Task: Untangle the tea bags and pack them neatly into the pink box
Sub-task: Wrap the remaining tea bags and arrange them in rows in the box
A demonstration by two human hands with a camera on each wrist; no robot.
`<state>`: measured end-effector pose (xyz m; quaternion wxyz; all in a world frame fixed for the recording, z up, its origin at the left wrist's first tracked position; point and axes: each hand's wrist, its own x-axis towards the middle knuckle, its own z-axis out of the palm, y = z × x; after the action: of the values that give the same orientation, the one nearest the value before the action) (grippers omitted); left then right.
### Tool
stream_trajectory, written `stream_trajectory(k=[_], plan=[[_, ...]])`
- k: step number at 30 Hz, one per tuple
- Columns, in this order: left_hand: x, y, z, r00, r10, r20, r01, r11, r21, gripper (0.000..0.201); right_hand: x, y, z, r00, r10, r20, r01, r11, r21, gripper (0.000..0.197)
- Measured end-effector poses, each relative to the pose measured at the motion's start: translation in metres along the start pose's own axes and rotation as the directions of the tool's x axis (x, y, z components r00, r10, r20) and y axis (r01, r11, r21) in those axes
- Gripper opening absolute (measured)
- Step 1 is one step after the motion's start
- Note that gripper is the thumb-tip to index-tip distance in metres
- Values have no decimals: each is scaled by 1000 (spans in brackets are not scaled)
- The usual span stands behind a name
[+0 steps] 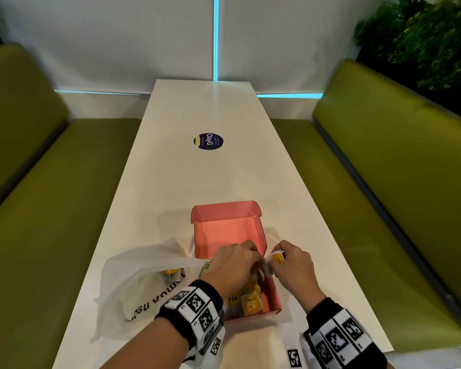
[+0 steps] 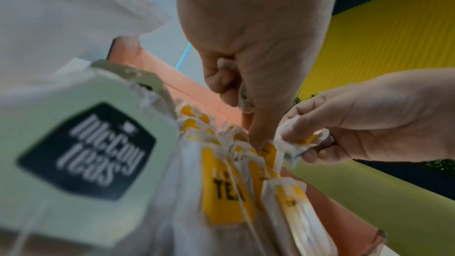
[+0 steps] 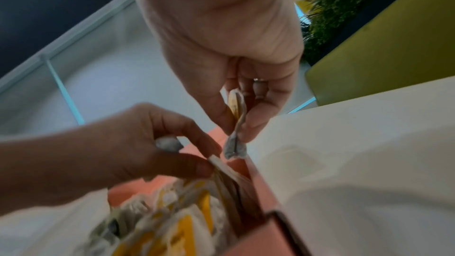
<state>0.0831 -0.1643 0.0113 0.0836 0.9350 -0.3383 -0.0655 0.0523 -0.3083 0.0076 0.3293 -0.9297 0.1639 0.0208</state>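
On the white table (image 1: 186, 182), left to right: one plastic bag (image 1: 144, 278), one pink box (image 1: 230, 235) holding several tea bags (image 1: 250, 302), count unclear. Left hand (image 1: 233, 262) pinches a string; right hand (image 1: 294, 265) pinches one tea bag (image 1: 277, 258), partly hidden.

- A café or canteen booth: a long white counter (image 1: 197, 182) runs out from a white panelled wall (image 1: 117, 43).
- Padded olive-green benches (image 1: 383, 169) flank the counter on both sides.
- Green foliage (image 1: 423, 35) stands behind the right bench.
- A round dark-blue sticker (image 1: 208, 141) lies on the counter.
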Motion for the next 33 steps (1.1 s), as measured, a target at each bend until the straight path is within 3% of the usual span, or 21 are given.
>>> stream_trajectory(k=[5, 13, 23, 33], plan=[[0, -3, 1, 1000, -3, -1, 3, 1000, 11, 26, 4, -6, 9, 1000, 13, 27, -10, 995, -95, 19], [0, -4, 1, 1000, -10, -20, 10, 1000, 7, 26, 2, -6, 13, 995, 72, 65, -62, 986, -156, 18], [1, -5, 4, 1000, -26, -17, 27, 998, 61, 29, 3, -7, 19, 990, -66, 126, 105, 939, -327, 24], [1, -4, 1, 999, -44, 12, 43, 994, 96, 30, 13, 2, 26, 980, -4, 197, 76, 930, -359, 24]])
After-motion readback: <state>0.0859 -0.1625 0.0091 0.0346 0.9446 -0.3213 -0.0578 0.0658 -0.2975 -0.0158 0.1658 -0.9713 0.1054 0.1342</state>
